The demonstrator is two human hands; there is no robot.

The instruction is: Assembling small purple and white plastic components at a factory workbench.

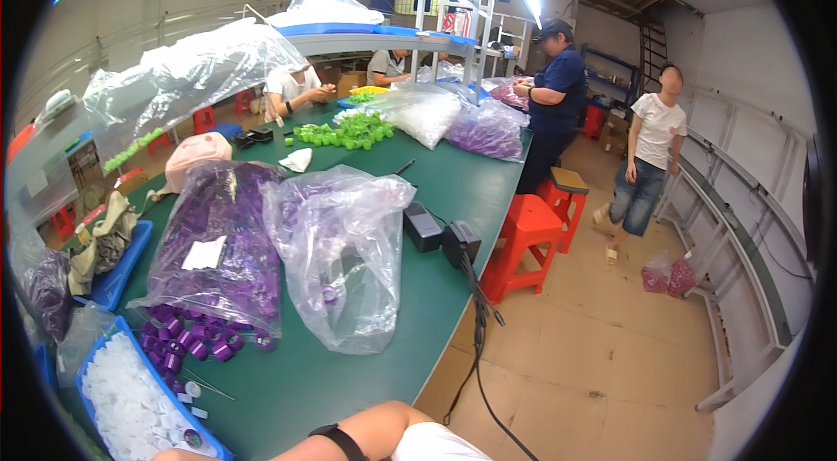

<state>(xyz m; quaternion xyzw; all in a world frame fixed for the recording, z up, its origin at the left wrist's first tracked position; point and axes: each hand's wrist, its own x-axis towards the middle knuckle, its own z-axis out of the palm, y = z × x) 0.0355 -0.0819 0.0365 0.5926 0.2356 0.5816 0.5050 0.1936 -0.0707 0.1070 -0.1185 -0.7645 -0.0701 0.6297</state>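
Two hands lie out of sight; one forearm [366, 433] rests by purple caps [187, 339], grip unknowable

A long green worktop [453, 191] carries a near-empty clear plastic bag [344, 243], a bag full of purple caps [218, 234] with loose purple caps [187, 335] spilled at its near end, and a blue tray of white discs [131, 404] at the lower left. Only a forearm with a black wristband [342, 439] shows at the bottom edge, resting on the worktop; the hands themselves are out of sight. Further along lie green caps [349, 132], two black adapters [440, 234] sit near the worktop's edge, a red stool [523, 239] stands beside it, and other people work or stand beyond.
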